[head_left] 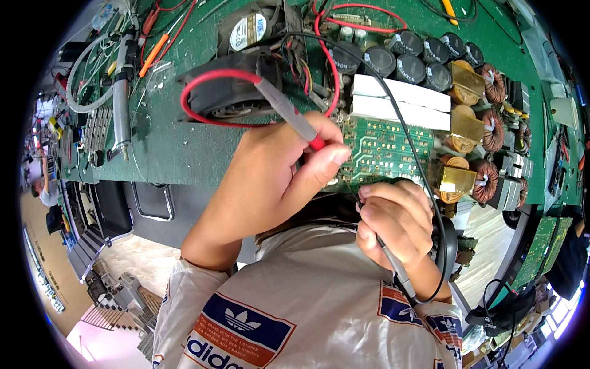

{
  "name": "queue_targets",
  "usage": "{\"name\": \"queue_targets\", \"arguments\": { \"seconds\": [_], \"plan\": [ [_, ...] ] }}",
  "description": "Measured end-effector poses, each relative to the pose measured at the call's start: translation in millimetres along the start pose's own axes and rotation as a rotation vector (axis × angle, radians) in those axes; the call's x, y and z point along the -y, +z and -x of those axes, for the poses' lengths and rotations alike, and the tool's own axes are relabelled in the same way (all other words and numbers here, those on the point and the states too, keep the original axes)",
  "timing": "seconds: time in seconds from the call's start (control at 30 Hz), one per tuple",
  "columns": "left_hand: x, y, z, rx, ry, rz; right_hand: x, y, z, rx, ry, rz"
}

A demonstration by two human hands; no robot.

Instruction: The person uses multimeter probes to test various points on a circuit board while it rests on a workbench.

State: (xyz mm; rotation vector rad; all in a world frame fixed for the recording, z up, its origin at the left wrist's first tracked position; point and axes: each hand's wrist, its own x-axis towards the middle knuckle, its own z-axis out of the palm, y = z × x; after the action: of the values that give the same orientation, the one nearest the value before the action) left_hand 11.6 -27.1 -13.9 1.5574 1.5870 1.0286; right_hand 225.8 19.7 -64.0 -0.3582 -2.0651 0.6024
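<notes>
My left hand (pixel 261 172) is closed round a red-and-grey test probe (pixel 284 109), held slanting at the left edge of a green circuit board (pixel 384 154). A red lead (pixel 209 75) loops from its upper end. Lower down, the fingers of my right hand (pixel 402 218) pinch a black-and-grey test probe (pixel 391 261). Its tip end points up toward the board's near edge. From that probe a black lead (pixel 402 117) curves up across the board. Fingers hide where both tips meet the board.
White blocks (pixel 399 101), black capacitors (pixel 410 67) and copper coils (pixel 485 181) crowd the board. Left of it sit black fans (pixel 236 83) on the green mat (pixel 166 147). An orange-handled tool (pixel 153 55) and a soldering tool (pixel 123 92) lie farther left.
</notes>
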Motion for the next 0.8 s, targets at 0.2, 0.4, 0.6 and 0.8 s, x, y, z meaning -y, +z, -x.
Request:
{"name": "queue_targets", "arguments": {
  "seconds": [0.2, 0.4, 0.6, 0.8],
  "plan": [
    [0, 0, 5, -0.025, -0.073, 0.048, 3, -4, 0, -0.001, 0.096, -0.086],
    [6, -1, 10, -0.056, -0.018, 0.065, 11, -5, -3, -0.023, 0.302, -0.168],
    [9, 1, 10, -0.050, 0.081, 0.038, 13, -7, -7, 0.017, 0.355, -0.170],
    [7, 1, 9, -0.043, 0.072, 0.071, 15, -9, -9, 0.041, 0.391, -0.175]
  ]
}}
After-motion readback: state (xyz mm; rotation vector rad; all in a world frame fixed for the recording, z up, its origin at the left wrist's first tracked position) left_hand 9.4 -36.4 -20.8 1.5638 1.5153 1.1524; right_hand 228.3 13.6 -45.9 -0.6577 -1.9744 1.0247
